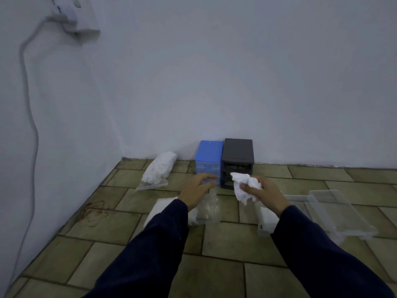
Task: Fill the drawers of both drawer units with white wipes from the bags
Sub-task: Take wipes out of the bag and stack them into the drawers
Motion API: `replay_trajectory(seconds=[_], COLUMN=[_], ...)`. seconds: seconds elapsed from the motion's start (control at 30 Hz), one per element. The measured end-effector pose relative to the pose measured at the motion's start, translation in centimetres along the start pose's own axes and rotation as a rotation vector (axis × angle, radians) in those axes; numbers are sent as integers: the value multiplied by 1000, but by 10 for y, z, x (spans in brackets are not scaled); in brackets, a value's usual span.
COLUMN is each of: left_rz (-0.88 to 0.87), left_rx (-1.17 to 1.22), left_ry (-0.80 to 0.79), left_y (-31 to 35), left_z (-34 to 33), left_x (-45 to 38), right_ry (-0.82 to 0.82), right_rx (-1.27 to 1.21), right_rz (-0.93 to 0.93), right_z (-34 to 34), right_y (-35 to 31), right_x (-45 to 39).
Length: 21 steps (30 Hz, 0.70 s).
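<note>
A pale grey-white painted wall (236,72) meets a floor of olive-brown rectangular tiles with dark grout (225,239). High on the left wall a white socket block (71,16) is blurred; a grey cable (28,108) hangs down from it.

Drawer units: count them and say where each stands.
2. The blue drawer unit stands against the wall; the black drawer unit stands beside it, on its right, touching it.
</note>
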<state>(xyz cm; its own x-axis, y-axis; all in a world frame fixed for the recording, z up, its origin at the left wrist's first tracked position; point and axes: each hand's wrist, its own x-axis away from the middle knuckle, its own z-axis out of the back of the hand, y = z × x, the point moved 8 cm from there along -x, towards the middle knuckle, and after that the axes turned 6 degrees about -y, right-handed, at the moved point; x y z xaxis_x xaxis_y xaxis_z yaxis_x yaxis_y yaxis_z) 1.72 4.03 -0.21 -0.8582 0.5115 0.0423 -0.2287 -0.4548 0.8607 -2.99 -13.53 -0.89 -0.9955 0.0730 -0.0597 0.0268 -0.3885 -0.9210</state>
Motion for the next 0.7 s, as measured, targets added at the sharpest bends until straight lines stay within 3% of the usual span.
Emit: replay_trajectory(seconds=[0.1,0.2,0.5,0.7], left_rz=[-27,-73,-188,-165], left_rx=[252,332,392,485], left_ry=[-97,-77,61,113], left_y=[40,61,81,81], left_z=[-15,-18,-15,-8], left_x=[1,-2,-7,-9], right_ry=[8,31,73,92], right_rx=[11,-2,53,-11], right_rz=[56,93,166,164], right_z=[6,16,30,29], right_y=[-19,-33,-55,-60], right_x=[4,9,11,14])
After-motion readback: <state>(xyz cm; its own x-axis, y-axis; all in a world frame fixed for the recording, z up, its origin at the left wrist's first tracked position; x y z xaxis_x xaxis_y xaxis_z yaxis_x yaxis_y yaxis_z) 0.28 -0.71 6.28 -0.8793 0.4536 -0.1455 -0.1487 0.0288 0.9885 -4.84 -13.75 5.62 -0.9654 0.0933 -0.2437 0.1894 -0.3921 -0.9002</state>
